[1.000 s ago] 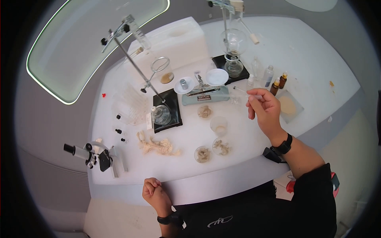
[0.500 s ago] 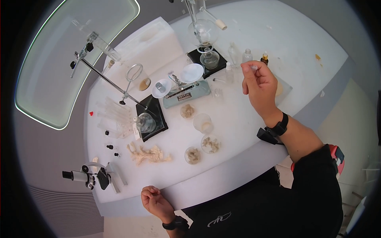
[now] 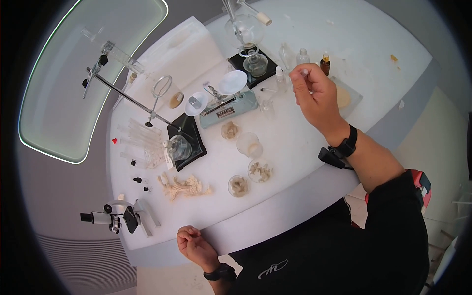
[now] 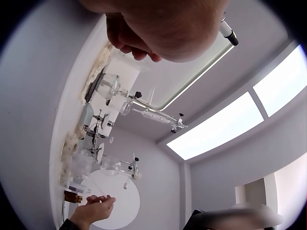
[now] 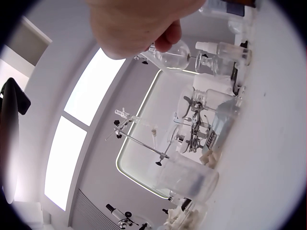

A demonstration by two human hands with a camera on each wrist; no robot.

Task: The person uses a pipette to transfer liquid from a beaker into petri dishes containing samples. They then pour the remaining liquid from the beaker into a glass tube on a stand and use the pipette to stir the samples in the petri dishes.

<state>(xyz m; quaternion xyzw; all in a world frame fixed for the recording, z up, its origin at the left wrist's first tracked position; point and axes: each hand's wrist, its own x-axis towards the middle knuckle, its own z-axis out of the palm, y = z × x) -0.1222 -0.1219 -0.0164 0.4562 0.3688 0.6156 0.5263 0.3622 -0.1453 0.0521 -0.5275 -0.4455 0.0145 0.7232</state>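
Observation:
My right hand point(image 3: 319, 101) is raised over the right part of the table, pinching a small clear dropper-like piece point(image 3: 304, 72) between thumb and fingertips. The left wrist view shows a thin clear stem point(image 4: 99, 186) beside this hand point(image 4: 96, 211). Its lower end is hidden in the head view. Close by stand a brown bottle point(image 3: 325, 64), a clear vial point(image 3: 303, 56) and a white-capped bottle point(image 3: 280, 78). A flat plate with tan material point(image 3: 343, 97) lies partly behind the hand. My left hand point(image 3: 196, 248) rests at the near table edge, fingers loosely curled, holding nothing.
A blue balance point(image 3: 228, 110) with white pans stands mid-table. Two metal stands with glassware rise behind it and to its left. Several dishes of fibrous bits, a beaker point(image 3: 250, 145), fibre strands point(image 3: 182, 187) and a microscope point(image 3: 129, 218) occupy the nearer and left parts.
The head view has turned and shifted. My right hand has moved a little farther toward the bottles, covering one brown bottle, and the held piece is tilted differently. My left hand stays at the edge.

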